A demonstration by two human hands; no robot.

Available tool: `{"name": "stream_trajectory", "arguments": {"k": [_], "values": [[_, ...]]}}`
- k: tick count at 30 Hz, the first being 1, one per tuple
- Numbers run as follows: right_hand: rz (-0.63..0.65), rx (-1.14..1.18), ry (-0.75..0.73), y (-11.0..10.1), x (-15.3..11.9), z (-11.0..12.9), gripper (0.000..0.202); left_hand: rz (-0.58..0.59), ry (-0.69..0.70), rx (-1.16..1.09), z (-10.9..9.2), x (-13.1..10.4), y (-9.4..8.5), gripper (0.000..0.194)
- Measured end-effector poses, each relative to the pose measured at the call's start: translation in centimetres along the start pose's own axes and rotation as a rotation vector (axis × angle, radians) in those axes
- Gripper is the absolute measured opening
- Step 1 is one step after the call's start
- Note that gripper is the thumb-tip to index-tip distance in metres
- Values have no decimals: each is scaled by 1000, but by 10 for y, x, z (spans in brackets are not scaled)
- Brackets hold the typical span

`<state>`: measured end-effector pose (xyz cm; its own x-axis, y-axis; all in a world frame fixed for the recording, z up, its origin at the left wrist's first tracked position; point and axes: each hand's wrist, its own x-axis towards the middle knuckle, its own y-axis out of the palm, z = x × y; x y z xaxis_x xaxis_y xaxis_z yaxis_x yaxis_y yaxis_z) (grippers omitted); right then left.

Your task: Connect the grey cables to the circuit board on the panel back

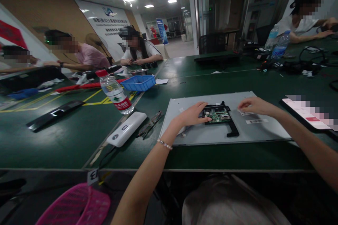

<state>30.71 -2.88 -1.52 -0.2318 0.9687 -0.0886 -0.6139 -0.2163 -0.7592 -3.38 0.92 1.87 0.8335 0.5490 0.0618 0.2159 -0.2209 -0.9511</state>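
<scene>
A flat grey metal panel (185,138) lies on the green table in front of me. On its middle sits a black plastic bracket (232,128) with a green circuit board (219,115) inside. My left hand (194,114) holds the bracket's left end, fingers along the upper edge and thumb at the board's lower edge. To the right of the board, my right hand (253,106) is closed in a pinch just over the panel. A small white piece (246,113) shows under those fingertips; whether they grip it is unclear. A barcode label (256,121) is stuck nearby on the panel.
Left of the panel lie glasses (150,125), a white power bank (127,129) and a water bottle (116,93). Behind is a blue tray (139,83). A lit phone (306,113) lies right. A pink basket (76,205) stands below the edge. Several people sit around.
</scene>
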Motion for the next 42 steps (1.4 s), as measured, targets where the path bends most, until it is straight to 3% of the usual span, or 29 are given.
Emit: {"name": "stream_trajectory", "arguments": {"k": [13,17,30,42], "values": [[99,325,11,10,-8,31,46,9,-1,6,1,1,0,77],[134,372,38,12,-11,37,41,4,-3,9,1,1,0,77],[43,236,-43,25,-13,56,27,-2,12,26,2,2,1,77],[52,97,-101,25,-12,49,25,4,21,15,3,2,1,74]]}}
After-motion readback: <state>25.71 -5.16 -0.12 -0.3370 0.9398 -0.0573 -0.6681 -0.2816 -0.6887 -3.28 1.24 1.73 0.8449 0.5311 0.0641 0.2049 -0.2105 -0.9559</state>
